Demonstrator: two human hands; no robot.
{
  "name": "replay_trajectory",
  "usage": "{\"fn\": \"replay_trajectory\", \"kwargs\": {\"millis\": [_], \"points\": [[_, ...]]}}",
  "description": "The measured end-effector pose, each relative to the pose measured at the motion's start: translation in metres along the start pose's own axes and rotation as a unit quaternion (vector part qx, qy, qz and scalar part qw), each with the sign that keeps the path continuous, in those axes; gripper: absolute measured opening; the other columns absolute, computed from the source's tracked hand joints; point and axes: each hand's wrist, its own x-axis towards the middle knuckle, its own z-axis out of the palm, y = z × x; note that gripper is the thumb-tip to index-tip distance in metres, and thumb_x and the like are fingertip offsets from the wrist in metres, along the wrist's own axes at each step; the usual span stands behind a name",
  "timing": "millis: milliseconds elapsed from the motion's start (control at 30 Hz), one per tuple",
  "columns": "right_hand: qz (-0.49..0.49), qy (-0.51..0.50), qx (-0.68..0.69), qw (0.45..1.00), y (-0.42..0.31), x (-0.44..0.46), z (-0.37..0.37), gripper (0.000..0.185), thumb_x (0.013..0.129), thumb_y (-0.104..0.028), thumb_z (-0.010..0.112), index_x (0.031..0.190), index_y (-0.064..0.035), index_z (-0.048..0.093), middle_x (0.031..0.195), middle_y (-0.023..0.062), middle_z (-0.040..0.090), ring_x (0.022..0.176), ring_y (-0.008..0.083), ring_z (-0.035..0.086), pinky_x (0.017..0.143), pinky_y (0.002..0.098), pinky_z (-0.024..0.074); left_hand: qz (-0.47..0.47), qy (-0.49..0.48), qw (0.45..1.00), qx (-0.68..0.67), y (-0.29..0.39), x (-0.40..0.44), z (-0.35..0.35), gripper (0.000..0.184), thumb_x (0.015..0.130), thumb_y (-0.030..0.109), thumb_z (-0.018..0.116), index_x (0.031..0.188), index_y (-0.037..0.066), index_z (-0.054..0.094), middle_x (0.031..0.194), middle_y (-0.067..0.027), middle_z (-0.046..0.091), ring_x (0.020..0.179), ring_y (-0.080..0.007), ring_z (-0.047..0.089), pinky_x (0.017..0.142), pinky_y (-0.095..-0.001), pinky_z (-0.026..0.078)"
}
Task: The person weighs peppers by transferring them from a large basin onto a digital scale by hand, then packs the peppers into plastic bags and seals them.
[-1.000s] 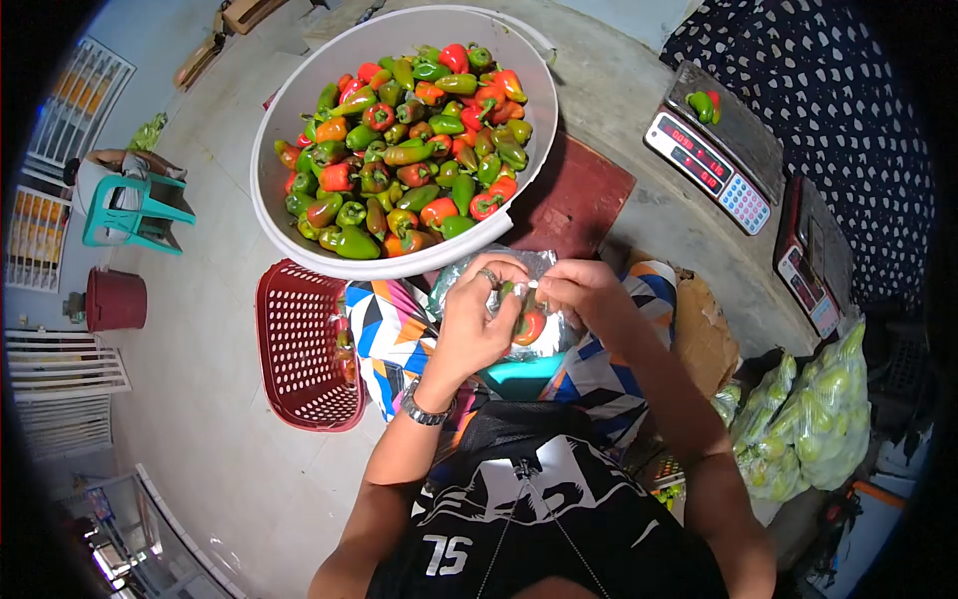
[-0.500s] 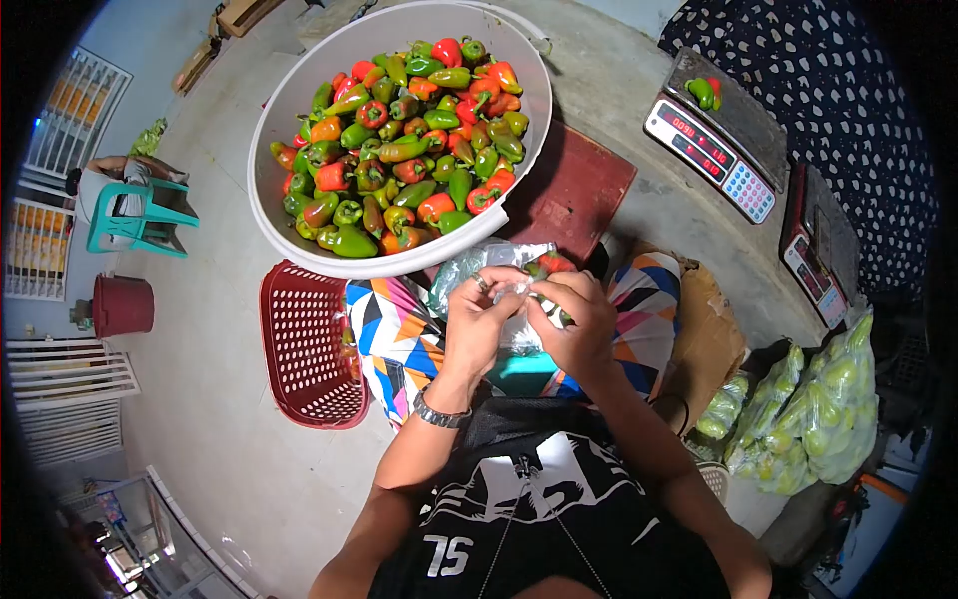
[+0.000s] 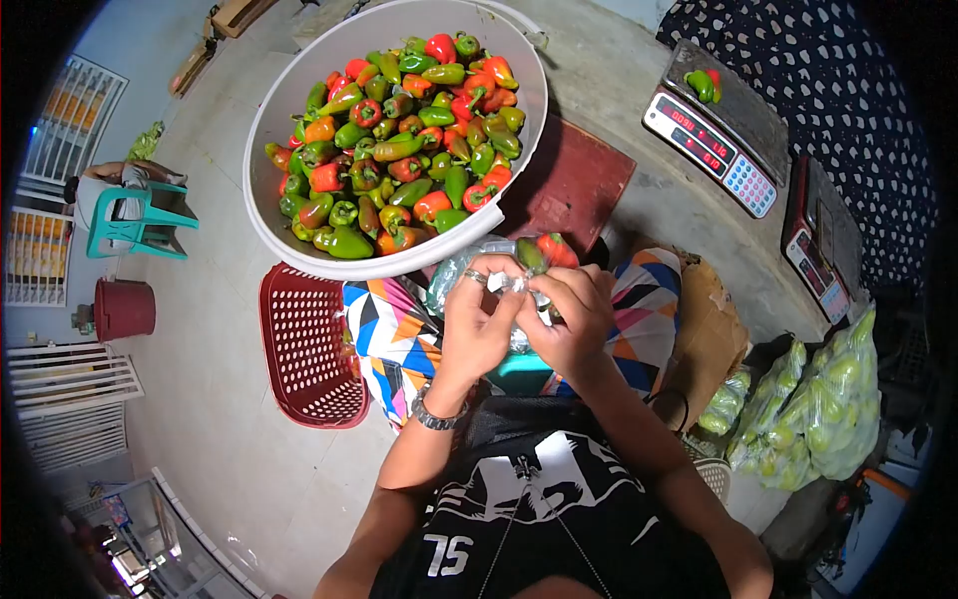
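Note:
My left hand [image 3: 481, 317] pinches one side of the twisted neck of a clear plastic bag [image 3: 514, 284]. Fingers of my right hand [image 3: 573, 317] press together on the other side of it. Red and green peppers [image 3: 557, 251] show in the bag, just beyond my fingers. Under my hands, between my knees, lie more clear plastic [image 3: 451, 277] and something teal [image 3: 521, 374]. A large white tub [image 3: 261, 215] full of red and green peppers [image 3: 397, 148] stands just ahead. My right palm hides part of the bag.
A red perforated basket [image 3: 311, 344] is at the left. Two digital scales [image 3: 711, 150] [image 3: 820, 255] stand at the right, one bearing peppers. Bags of green produce [image 3: 813, 404] sit below them. A person [image 3: 125, 185] is by a teal chair [image 3: 145, 220].
The bagged peppers have moved from below my fingers to beyond them. My hands have come close together at the bag's neck. The tub sits slightly farther left in view.

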Motion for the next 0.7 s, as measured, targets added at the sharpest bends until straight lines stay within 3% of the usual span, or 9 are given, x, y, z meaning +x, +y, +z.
{"fn": "replay_trajectory", "kwargs": {"millis": [100,133,300,400,500,633,700], "points": [[-0.007,0.005,0.014,1.0,0.001,0.0,-0.002,0.027,0.067,-0.008,0.079,0.092,-0.0103,0.069,0.095,0.0027,0.066,0.085,0.0269,0.061,0.077,0.0405,0.0466,0.057,-0.062,0.987,0.136,0.022,0.006,-0.009,0.013,0.091,-0.003,0.066,0.103,0.002,0.063,0.099,-0.0056,0.064,0.091,-0.0132,0.06,0.077,-0.0273,0.049],[0.004,-0.005,0.032,0.999,0.003,-0.001,-0.001,0.027,0.067,-0.008,0.079,0.092,-0.0097,0.069,0.096,0.0034,0.066,0.085,0.0273,0.062,0.078,0.0407,0.0477,0.072,-0.092,0.977,0.179,0.021,0.009,-0.016,0.02,0.087,-0.002,0.065,0.108,0.0,0.064,0.101,-0.0117,0.066,0.089,-0.0235,0.068,0.079,-0.0314,0.055],[0.029,-0.05,0.109,0.992,0.008,0.002,-0.002,0.026,0.071,-0.005,0.08,0.095,-0.0068,0.07,0.099,0.007,0.067,0.088,0.0277,0.066,0.081,0.0394,0.0538,0.04,-0.094,0.986,0.135,0.012,0.011,-0.024,0.021,0.087,-0.004,0.066,0.108,0.0,0.067,0.103,-0.0104,0.068,0.093,-0.0212,0.069,0.084,-0.0312,0.054],[0.142,-0.118,0.221,0.958,0.004,0.004,-0.013,0.031,0.076,-0.002,0.079,0.106,-0.0056,0.071,0.104,0.0085,0.068,0.09,0.0267,0.068,0.081,0.0364,0.056,0.038,-0.044,0.998,0.016,-0.003,0.011,-0.021,0.021,0.088,-0.007,0.066,0.107,0.0,0.068,0.103,-0.0076,0.069,0.095,-0.0181,0.068,0.087,-0.0301,0.053],[0.105,-0.087,0.207,0.969,0.01,0.014,-0.018,0.037,0.08,0.001,0.076,0.116,-0.0059,0.071,0.106,0.009,0.068,0.093,0.0256,0.069,0.079,0.0346,0.0563,-0.01,-0.03,0.998,-0.056,0.004,0.01,-0.022,0.023,0.09,-0.012,0.065,0.109,0.001,0.065,0.105,-0.0048,0.068,0.1,-0.0132,0.065,0.089,-0.0275,0.052],[-0.103,-0.191,0.109,0.97,0.026,0.03,-0.023,0.036,0.085,-0.005,0.073,0.121,-0.0048,0.069,0.106,0.0098,0.068,0.096,0.0266,0.067,0.086,0.0377,0.0549,-0.006,-0.043,0.998,-0.038,0.005,0.011,-0.023,0.026,0.088,-0.012,0.067,0.109,0.001,0.059,0.102,-0.0034,0.068,0.099,-0.0092,0.064,0.088,-0.0252,0.052],[-0.135,-0.238,0.098,0.957,0.03,0.036,-0.027,0.029,0.088,-0.011,0.07,0.116,-0.0026,0.069,0.104,0.0104,0.068,0.094,0.0275,0.066,0.086,0.0394,0.0534,0.005,-0.035,0.999,-0.007,0.01,0.01,-0.023,0.024,0.089,-0.012,0.068,0.108,0.001,0.059,0.1,-0.003,0.069,0.099,-0.0078,0.064,0.087,-0.0245,0.052]]}}
